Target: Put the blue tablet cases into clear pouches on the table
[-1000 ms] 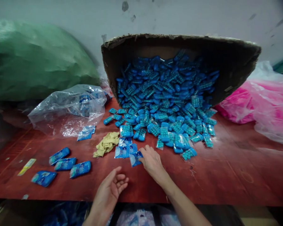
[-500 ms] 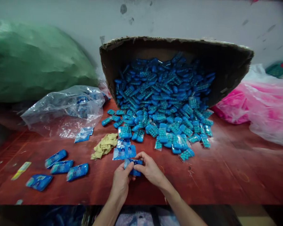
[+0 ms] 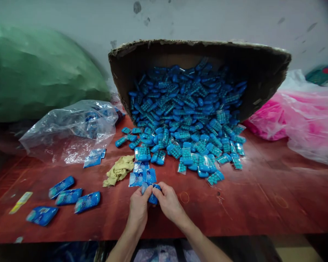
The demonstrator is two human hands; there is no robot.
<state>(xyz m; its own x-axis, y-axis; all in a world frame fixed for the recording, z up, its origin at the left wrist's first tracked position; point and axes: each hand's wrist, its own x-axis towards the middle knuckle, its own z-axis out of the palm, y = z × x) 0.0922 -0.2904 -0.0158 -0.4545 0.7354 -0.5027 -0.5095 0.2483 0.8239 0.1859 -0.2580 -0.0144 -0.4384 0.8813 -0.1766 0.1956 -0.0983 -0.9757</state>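
Head view, looking forward and down onto a red-brown tabletop (image 3: pixel 262 196). At 6 o'clock of the frame the left hand (image 3: pixel 139 208) and the right hand (image 3: pixel 168 203) meet, fingertips together, both pinched on one small blue sachet (image 3: pixel 152 193) held just above the tabletop; only the sachet's upper edge and middle show between the fingers.

Directly at 12 o'clock from the held sachet lie several flat blue printed sachets (image 3: pixel 142 175), overlapping one another. At 10 o'clock from the hands, touching that group, sits a crumpled yellow cloth (image 3: pixel 118 169).

Farther toward 12 o'clock, a cardboard box (image 3: pixel 262 72) lies tipped on its side with its opening toward the viewer; a heap of blue blister packs (image 3: pixel 186 116) fills it and spills onto the tabletop, its nearest packs lying near the flat sachets.

At 9 o'clock of the hands, well apart, four filled blue packets (image 3: pixel 71 198) lie on the tabletop, with a yellow strip (image 3: pixel 20 202) beyond them near the left edge. At 10 o'clock a clear plastic bag (image 3: pixel 68 131) holds more blue items, and a few sachets lie just at its mouth. Behind it rises a green sack (image 3: pixel 38 72). At 2 o'clock, beside the box, lies a pink plastic bag (image 3: pixel 303 120).
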